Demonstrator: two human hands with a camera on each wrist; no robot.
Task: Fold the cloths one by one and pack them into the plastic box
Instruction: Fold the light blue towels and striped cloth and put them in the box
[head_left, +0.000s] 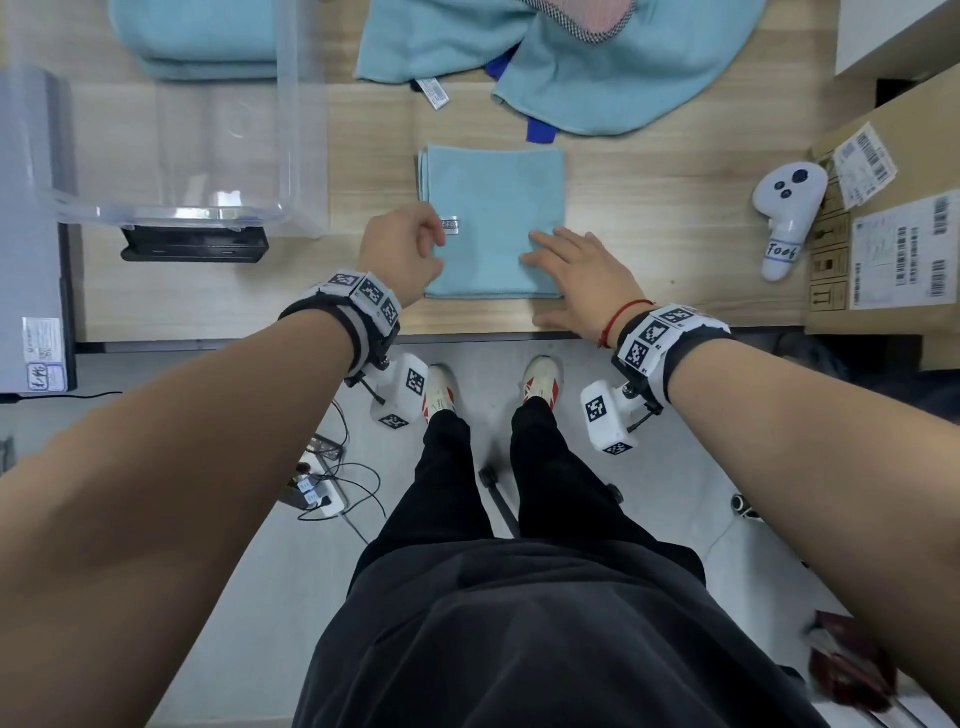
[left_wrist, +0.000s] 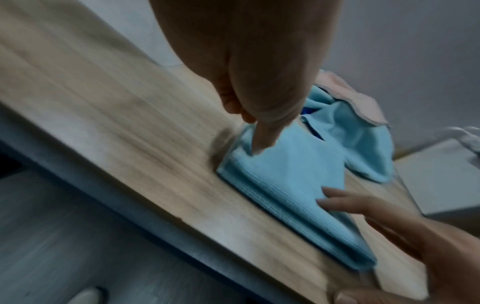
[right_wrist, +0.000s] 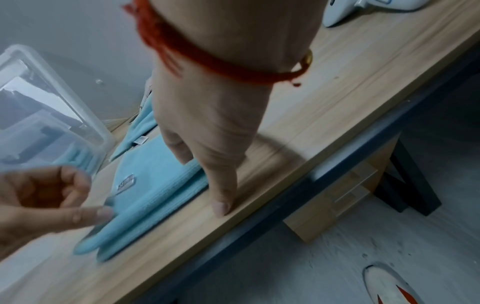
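A light blue cloth (head_left: 493, 223), folded into a square, lies on the wooden table near its front edge. My left hand (head_left: 410, 249) hovers at the cloth's left edge with fingers curled; its thumb (left_wrist: 259, 144) presses down on the cloth there. My right hand (head_left: 576, 270) lies flat on the cloth's near right corner, fingers straight, thumb (right_wrist: 221, 205) on the bare wood. The clear plastic box (head_left: 171, 213) stands to the left, with folded blue cloths (head_left: 197, 41) at its far end. A heap of unfolded cloths (head_left: 571, 52) lies behind.
A white controller (head_left: 787, 208) and a cardboard carton (head_left: 893, 249) sit at the right. A black block (head_left: 195, 247) lies under the box's near rim, and a grey device (head_left: 31, 234) stands at the far left. Bare wood (head_left: 649, 208) separates the cloth from the controller.
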